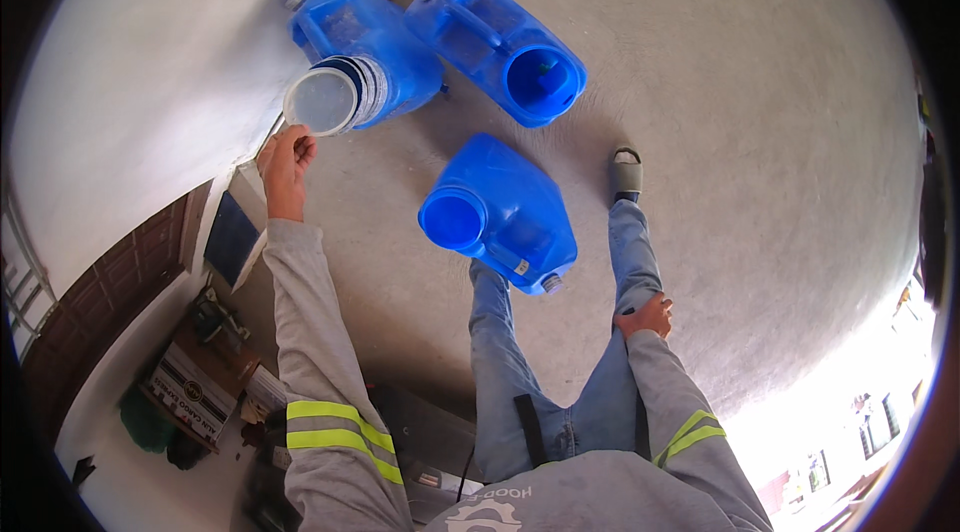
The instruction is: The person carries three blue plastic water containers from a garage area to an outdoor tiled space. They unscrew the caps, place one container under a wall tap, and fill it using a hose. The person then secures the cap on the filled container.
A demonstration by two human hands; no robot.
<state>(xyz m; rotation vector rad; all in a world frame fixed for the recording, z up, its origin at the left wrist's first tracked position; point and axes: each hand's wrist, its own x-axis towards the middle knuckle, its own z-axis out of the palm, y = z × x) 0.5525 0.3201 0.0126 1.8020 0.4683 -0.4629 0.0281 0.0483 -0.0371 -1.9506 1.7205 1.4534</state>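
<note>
Concrete floor [760,122], blue jugs [525,197]. Left hand [287,160], ten o'clock: curled at white tub [322,102] rim, can't tell grip. Right hand [650,316], four o'clock: draped over knee [638,277].

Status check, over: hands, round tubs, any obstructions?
Left hand at rim of stacked tubs, grip unclear. Right hand on right knee. Blue jug hiding left foot.

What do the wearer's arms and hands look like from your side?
Both hands, left and right, are bare, with no gloves visible. The left sleeve and right sleeve are long and grey, each crossed by two yellow-green bands with a grey strip between. No cables show on either arm.
</note>
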